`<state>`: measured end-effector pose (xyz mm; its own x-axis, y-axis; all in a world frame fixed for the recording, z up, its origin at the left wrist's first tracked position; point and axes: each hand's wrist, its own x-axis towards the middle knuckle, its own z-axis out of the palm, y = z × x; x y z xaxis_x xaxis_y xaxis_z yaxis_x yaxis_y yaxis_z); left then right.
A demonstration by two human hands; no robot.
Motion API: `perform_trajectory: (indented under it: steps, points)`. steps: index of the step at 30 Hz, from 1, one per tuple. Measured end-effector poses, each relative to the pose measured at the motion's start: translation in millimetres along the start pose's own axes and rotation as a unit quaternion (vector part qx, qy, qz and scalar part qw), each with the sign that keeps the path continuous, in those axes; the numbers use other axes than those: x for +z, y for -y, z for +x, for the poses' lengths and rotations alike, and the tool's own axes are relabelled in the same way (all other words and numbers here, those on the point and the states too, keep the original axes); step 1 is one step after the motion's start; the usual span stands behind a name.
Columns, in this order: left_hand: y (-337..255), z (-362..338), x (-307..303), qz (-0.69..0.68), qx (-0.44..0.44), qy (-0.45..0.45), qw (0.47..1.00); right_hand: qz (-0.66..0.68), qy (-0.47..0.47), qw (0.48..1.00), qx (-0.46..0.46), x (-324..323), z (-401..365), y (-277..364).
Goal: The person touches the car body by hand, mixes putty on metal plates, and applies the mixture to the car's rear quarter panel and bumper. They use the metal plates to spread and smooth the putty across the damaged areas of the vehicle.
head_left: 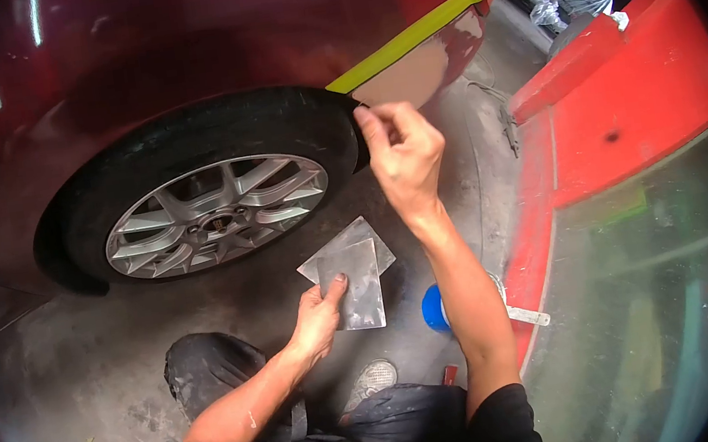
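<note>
Head view. Left hand (317,317) grasping two plates (355,265), thumb pressing on upper one, likely keeping overlapped pair from slipping. Right hand (406,142) curling, fingertips drawing together; cannot tell whether pinching anything. Tape (406,41) running just beyond right hand, seemingly bordering pale patch (406,75). Wheel (220,222) standing left of right hand.

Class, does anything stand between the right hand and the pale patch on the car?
Nothing visible does. The right hand is at the lower edge of the pale patch; whether they touch, I cannot tell. Yellow-green tape borders the patch's upper side, not in between.
</note>
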<state>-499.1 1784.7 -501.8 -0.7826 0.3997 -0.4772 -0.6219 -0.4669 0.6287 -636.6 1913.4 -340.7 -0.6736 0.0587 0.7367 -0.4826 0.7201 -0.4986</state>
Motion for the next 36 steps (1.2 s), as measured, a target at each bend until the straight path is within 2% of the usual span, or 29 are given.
perform_trajectory:
  steps: [3, 6, 8, 9, 10, 13, 14, 16, 20, 22, 23, 24, 26, 27, 28, 30, 33, 36]
  points:
    - [-4.1, -1.4, 4.7, 0.004, 0.005, -0.003, 1.0, 0.014, -0.065, 0.997, 0.041, 7.8, 2.5, 7.4]
    - [-5.7, -2.1, 6.0, -0.021, 0.009, 0.005, 1.0, -0.007, 0.004, 1.0, 0.014, 25.2, -29.1, 7.3]
    - [-4.8, -1.2, 2.6, -0.009, 0.001, 0.003, 1.0, -0.119, 0.074, 0.978, -0.155, 24.8, -52.9, 3.6]
    - [-5.0, -0.6, 1.8, -0.003, -0.002, 0.001, 1.0, -0.098, 0.113, 0.975, -0.162, 22.1, -62.9, 7.8]
    - [-4.7, -0.1, 2.4, -0.013, 0.0, -0.001, 1.0, -0.104, 0.135, 0.976, -0.139, 20.0, -68.9, 11.1]
    - [-1.0, -0.5, 4.6, -0.034, -0.005, -0.006, 0.999, -0.106, -0.008, 0.984, -0.145, 26.2, -38.6, 7.9]
    - [0.1, 0.0, 5.1, -0.035, -0.012, -0.006, 0.999, -0.1, 0.022, 0.991, -0.083, 23.0, -30.3, 9.3]
    - [-0.6, 0.1, 7.0, -0.036, -0.019, -0.004, 0.999, -0.1, 0.007, 0.995, -0.026, 30.8, -20.9, 8.2]
    - [-14.6, -8.4, 11.8, -0.044, -0.033, -0.015, 0.998, -0.1, 0.047, 0.994, 0.009, 42.1, -41.4, 15.6]
    - [-17.1, -9.3, 11.8, -0.045, -0.039, -0.018, 0.998, -0.145, 0.106, 0.975, -0.133, 40.7, -56.1, 13.9]
    - [-16.6, -9.1, 9.5, -0.044, -0.04, -0.014, 0.998, -0.166, 0.143, 0.962, -0.16, 38.7, -62.4, 14.9]
    - [-16.0, -8.8, 7.4, -0.042, -0.042, -0.012, 0.998, -0.16, 0.097, 0.968, -0.167, 39.6, -58.3, 12.5]
    - [-10.2, -5.1, 4.2, -0.043, -0.034, -0.012, 0.998, -0.147, 0.005, 0.973, -0.179, 42.1, -41.4, 6.6]
    - [-9.1, -4.6, 3.8, -0.041, -0.031, -0.011, 0.999, -0.093, -0.018, 0.99, -0.107, 41.4, -36.1, 8.3]
    - [-8.7, -4.7, 3.9, -0.04, -0.031, -0.013, 0.999, -0.098, -0.004, 0.994, -0.043, 37.5, -30.4, 13.4]
    - [-13.4, -6.6, 7.6, -0.038, -0.031, -0.016, 0.999, -0.161, 0.037, 0.986, -0.027, 36.4, -26.2, 11.9]
    - [-29.5, -15.0, 12.2, 0.001, -0.071, -0.029, 0.997, -0.212, 0.037, 0.973, -0.079, 41.0, -35.6, 12.1]
    - [-13.6, -7.8, 4.3, -0.053, -0.038, -0.008, 0.998, -0.301, 0.093, 0.943, -0.108, 39.6, -43.2, 12.7]
